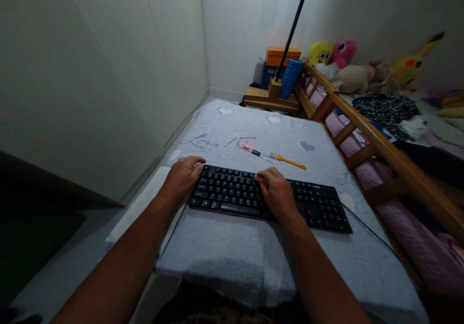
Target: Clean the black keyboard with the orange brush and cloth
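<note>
A black keyboard (232, 191) lies across the cloth-covered table in front of me. My left hand (183, 176) holds its left end, the fingers curled at the far corner. My right hand (277, 191) is closed in a pinch over the middle keys. A small yellowish piece (256, 177) shows at its fingertips, too small to name and mostly hidden. Beyond the keyboard lie a brush with a yellow handle (292, 161), a thin clear tool with a black middle (255, 153) and two cotton swabs, one angled (230, 141) and one level (248, 137).
The keyboard's cable (369, 229) runs off to the right. A wooden bed rail (384, 154) borders the table's right side, with plush toys behind it. White panels (152, 63) stand at left. A wooden stand (273, 92) with a black pole is at the far end.
</note>
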{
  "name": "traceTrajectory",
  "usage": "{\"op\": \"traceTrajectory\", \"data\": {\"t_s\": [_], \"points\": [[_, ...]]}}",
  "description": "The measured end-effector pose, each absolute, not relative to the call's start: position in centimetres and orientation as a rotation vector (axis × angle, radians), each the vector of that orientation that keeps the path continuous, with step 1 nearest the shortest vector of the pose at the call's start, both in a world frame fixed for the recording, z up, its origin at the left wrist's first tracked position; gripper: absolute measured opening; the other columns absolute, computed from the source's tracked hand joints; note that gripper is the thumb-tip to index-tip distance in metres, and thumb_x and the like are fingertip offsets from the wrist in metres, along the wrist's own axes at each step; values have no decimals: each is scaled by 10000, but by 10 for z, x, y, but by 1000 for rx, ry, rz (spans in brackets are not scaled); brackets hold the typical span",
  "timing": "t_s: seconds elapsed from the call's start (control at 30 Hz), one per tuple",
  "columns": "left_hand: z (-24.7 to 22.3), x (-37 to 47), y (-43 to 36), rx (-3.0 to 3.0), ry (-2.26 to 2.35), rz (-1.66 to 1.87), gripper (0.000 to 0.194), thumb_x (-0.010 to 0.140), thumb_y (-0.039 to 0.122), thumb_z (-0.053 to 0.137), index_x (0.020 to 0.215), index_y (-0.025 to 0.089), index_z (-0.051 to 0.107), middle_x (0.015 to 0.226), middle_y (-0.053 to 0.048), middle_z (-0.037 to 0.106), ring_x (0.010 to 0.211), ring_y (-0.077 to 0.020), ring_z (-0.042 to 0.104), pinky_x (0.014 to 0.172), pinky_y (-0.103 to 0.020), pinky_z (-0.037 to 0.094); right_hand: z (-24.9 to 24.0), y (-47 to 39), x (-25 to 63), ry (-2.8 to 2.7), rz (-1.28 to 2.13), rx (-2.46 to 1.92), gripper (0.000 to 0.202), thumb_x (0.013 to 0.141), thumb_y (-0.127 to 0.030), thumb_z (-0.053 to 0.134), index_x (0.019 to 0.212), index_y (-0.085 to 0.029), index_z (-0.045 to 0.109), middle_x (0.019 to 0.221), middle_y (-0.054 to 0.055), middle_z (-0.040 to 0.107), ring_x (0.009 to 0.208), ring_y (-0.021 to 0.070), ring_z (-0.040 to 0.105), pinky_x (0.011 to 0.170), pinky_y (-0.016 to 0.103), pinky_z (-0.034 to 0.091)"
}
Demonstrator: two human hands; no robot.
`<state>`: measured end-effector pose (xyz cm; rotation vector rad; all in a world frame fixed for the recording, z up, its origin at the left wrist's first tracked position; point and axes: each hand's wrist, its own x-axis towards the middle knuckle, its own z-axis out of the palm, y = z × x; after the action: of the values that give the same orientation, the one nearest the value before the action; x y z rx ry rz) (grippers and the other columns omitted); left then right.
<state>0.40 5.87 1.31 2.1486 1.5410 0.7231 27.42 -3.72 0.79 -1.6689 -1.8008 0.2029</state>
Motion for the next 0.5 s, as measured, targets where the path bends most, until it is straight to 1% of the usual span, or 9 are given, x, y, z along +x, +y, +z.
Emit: {"op": "traceTrajectory", "data": {"t_s": [0.2,0.37,0.5], "points": [[11,4,59,2131,1527,708,416,882,373,440,1080,186,754,1150,-124,755,1116,-306,661,1025,-469,487,12,-43,274,-1864,281,-1634,138,950,-183,560,899,-225,681,922,61,656,861,211,628,805,343,487],[8,3,61,2146,1522,664,414,880,357,427,1077,194,753,1126,-109,762,1088,-281,678,1014,-428,495,15,-47,269,-1930,393,-1552,129,939,-163,577,897,-222,684,931,57,660,871,197,639,798,322,494],[7,3,61,2163,1513,677,404,867,343,435,1063,201,758,1126,-121,762,1084,-300,680,1004,-449,500,14,-47,266,-1963,450,-1509,132,950,-171,573,900,-222,684,945,57,666,884,195,645,817,324,499]]}}
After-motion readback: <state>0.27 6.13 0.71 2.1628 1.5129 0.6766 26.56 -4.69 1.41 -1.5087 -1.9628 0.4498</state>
